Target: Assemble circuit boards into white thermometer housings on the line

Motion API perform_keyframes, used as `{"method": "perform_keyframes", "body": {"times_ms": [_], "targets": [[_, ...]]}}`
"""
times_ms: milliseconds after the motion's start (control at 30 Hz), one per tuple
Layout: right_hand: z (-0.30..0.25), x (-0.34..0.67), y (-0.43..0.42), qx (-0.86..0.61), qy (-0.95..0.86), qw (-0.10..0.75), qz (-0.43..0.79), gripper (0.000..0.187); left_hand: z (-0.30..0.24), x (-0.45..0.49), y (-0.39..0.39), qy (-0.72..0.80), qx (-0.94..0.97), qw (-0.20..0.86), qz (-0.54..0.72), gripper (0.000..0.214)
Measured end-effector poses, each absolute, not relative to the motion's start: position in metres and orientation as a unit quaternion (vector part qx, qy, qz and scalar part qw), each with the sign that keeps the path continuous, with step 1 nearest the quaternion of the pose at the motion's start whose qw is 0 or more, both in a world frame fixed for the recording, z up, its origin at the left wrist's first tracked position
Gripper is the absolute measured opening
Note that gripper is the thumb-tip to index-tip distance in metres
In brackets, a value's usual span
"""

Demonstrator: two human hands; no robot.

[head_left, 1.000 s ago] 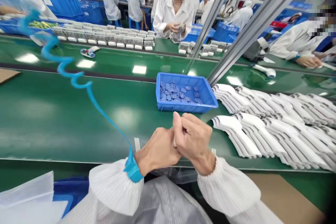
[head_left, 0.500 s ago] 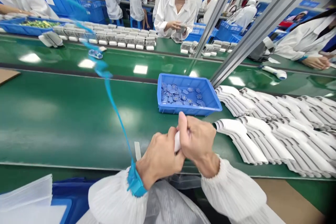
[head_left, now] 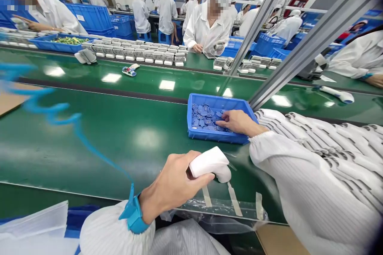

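Observation:
My left hand [head_left: 172, 185] is closed around a white plastic shell [head_left: 210, 163], held just above the near edge of the green belt. A blue wrist strap [head_left: 133, 215] with a coiled blue cord sits on that wrist. My right hand [head_left: 236, 121] reaches into the blue tray [head_left: 194, 101], fingers bent down onto the small bluish-grey parts [head_left: 203, 113] inside; whether it holds one is hidden. To the right of the tray lie rows of white shells [head_left: 323, 131].
Two slanted metal posts [head_left: 302, 48] rise behind the tray. People in white coats work across the green belt [head_left: 89, 135], by rows of small white units [head_left: 140, 52] and blue bins. A white device [head_left: 336, 94] lies far right. Tape strips and a clear bag hang at the near edge.
My hands were joined together on the white shell; now my right hand has left it and reached forward into the blue tray. My left hand keeps the shell. The view shifted left.

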State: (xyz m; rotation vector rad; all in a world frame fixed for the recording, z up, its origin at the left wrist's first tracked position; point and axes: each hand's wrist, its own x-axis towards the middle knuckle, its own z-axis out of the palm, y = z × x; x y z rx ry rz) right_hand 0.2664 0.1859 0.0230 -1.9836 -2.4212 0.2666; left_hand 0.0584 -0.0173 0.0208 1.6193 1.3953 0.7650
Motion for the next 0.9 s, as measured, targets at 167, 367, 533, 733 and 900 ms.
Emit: {"method": "perform_keyframes", "body": {"times_ms": [167, 367, 533, 733, 900], "targets": [[0.010, 0.267, 0.192, -0.620, -0.781, -0.024, 0.073, 0.016, 0.017, 0.044, -0.022, 0.586, 0.684, 0.325, 0.288, 0.029], [0.018, 0.271, 0.184, -0.595, -0.800, 0.007, 0.081, 0.024, 0.013, 0.077, 0.004, 0.503, 0.861, 0.034, 0.063, 0.034], [0.019, 0.261, 0.185, -0.572, -0.811, 0.000, 0.122, 0.024, 0.021, 0.089, 0.016, 0.543, 0.839, 0.030, 0.029, 0.015], [0.015, 0.254, 0.188, -0.592, -0.798, 0.018, 0.110, 0.022, 0.026, 0.031, 0.006, 0.650, 0.624, 0.357, 0.247, 0.036], [0.026, 0.248, 0.180, -0.546, -0.828, 0.058, 0.117, 0.024, 0.013, 0.010, 0.001, 0.610, 0.458, 0.547, 0.345, 0.059]]}}
